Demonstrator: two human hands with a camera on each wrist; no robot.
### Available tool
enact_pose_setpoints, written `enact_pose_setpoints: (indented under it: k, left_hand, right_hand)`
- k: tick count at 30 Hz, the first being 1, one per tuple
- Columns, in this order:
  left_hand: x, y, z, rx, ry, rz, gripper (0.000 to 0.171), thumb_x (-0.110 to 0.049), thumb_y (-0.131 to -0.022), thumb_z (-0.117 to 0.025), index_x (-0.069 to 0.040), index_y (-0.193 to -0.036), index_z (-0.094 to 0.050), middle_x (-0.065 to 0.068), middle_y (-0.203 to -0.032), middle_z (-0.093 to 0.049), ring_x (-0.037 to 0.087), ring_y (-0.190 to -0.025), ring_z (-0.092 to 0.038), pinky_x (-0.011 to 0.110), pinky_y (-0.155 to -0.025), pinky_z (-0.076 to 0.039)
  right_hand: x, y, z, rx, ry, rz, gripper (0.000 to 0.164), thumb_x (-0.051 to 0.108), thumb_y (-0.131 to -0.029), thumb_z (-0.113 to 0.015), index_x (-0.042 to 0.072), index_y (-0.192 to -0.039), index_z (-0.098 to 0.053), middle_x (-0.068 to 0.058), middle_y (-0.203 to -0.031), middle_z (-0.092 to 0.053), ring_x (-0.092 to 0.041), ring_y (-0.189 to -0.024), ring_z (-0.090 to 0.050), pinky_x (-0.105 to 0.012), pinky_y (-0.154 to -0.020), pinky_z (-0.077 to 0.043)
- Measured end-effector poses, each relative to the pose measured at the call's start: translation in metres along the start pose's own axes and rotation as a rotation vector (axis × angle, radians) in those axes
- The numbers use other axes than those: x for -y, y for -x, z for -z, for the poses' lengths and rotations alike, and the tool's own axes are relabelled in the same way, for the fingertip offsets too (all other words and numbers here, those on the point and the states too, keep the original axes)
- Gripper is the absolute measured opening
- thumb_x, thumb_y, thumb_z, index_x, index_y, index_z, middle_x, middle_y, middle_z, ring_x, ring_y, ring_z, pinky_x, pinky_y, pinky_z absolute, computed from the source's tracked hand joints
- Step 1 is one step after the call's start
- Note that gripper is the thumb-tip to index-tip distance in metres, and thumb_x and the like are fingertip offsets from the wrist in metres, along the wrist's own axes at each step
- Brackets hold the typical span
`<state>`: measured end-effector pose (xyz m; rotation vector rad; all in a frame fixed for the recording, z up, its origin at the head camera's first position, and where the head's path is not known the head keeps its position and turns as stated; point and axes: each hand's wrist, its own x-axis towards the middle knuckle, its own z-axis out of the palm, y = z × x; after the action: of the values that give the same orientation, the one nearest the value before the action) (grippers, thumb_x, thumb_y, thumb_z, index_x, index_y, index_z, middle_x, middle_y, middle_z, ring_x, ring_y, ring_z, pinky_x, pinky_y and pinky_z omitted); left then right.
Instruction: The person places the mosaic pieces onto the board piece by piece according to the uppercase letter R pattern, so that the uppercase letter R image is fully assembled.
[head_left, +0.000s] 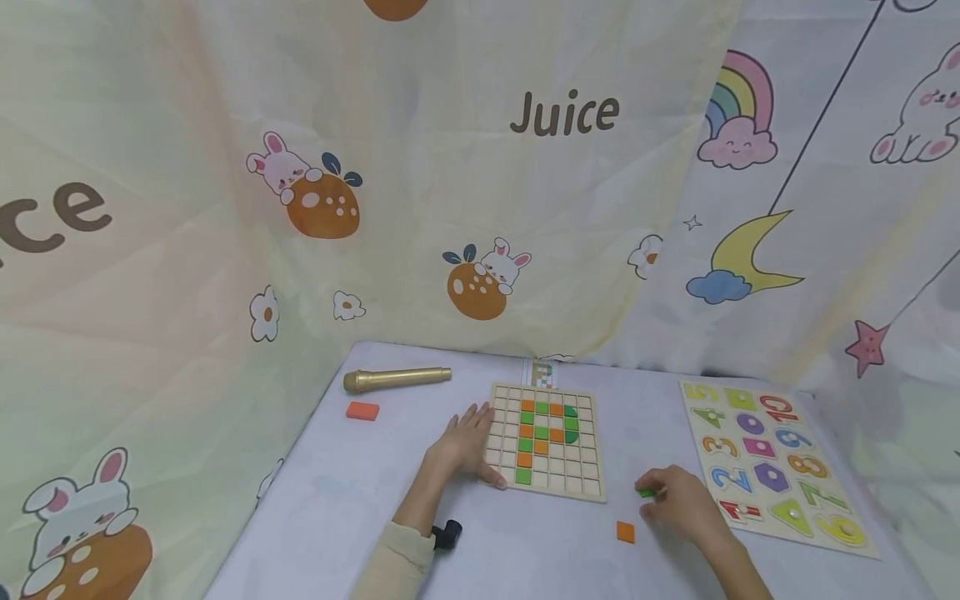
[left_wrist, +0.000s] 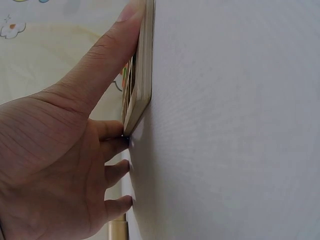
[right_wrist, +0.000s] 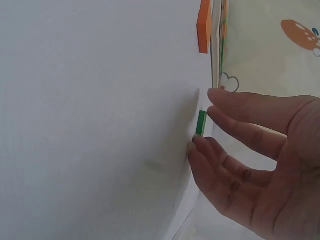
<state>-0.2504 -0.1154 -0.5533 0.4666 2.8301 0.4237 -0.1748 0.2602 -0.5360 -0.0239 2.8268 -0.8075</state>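
Note:
A wooden grid board [head_left: 564, 481] lies mid-table, with orange and green tiles forming a P shape in its cells. My left hand [head_left: 467, 446] rests at the board's left side, fingers spread along that edge and thumb on the near corner. In the left wrist view the thumb lies along the board's side [left_wrist: 145, 75]. To the right of the board, my right hand [head_left: 684, 502] holds a small green tile [right_wrist: 201, 123] at its fingertips, close over the table. A loose orange tile [head_left: 626, 532] lies just left of that hand.
A gold toy microphone [head_left: 397, 379] and an orange-red block [head_left: 362, 411] lie at the back left. Behind the board is a printed pattern card [head_left: 542, 373]. A number-and-shape puzzle board [head_left: 780, 529] lies on the right. Printed cloth walls enclose the table.

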Motion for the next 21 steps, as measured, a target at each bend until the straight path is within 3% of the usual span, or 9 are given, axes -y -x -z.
enact_pose_setpoints:
  k: [3, 10, 15, 21]
  left_hand:
    - [0.001, -0.001, -0.002, -0.007, 0.009, 0.001, 0.147, -0.069, -0.054, -0.094, -0.003, -0.165, -0.024, 0.015, -0.173, -0.021, 0.036, -0.160, -0.017, 0.060, -0.128, -0.019]
    - [0.001, 0.001, -0.001, 0.005, 0.003, -0.001, 0.145, -0.069, -0.056, -0.093, -0.003, -0.165, -0.024, 0.015, -0.173, -0.021, 0.035, -0.160, -0.016, 0.059, -0.128, -0.019]
    - [0.000, 0.002, 0.001, 0.013, -0.026, -0.003, 0.144, -0.071, -0.058, -0.092, -0.003, -0.165, -0.023, 0.015, -0.173, -0.020, 0.035, -0.160, -0.016, 0.058, -0.128, -0.019]
    - [0.000, 0.002, 0.000, 0.009, -0.026, -0.003, 0.145, -0.071, -0.056, -0.092, -0.003, -0.165, -0.023, 0.015, -0.173, -0.020, 0.035, -0.160, -0.016, 0.058, -0.128, -0.019]
  right_hand:
    - [-0.003, -0.004, -0.001, -0.036, 0.023, 0.035, 0.026, 0.008, -0.076, -0.089, 0.012, -0.098, -0.078, -0.004, -0.097, -0.065, -0.019, -0.084, -0.062, -0.041, -0.074, -0.057]
    - [-0.004, -0.014, 0.001, -0.058, 0.074, 0.101, 0.024, 0.001, -0.074, -0.086, 0.013, -0.091, -0.075, -0.005, -0.096, -0.066, -0.024, -0.089, -0.062, -0.053, -0.083, -0.056]
    - [-0.006, -0.020, 0.002, -0.025, 0.057, 0.060, 0.026, -0.002, -0.076, -0.082, 0.010, -0.096, -0.073, -0.003, -0.091, -0.068, -0.021, -0.084, -0.061, -0.043, -0.074, -0.057]
    - [-0.007, -0.021, 0.006, -0.011, 0.046, 0.017, 0.028, 0.005, -0.075, -0.088, 0.006, -0.098, -0.072, -0.002, -0.085, -0.065, -0.019, -0.077, -0.059, -0.035, -0.065, -0.053]
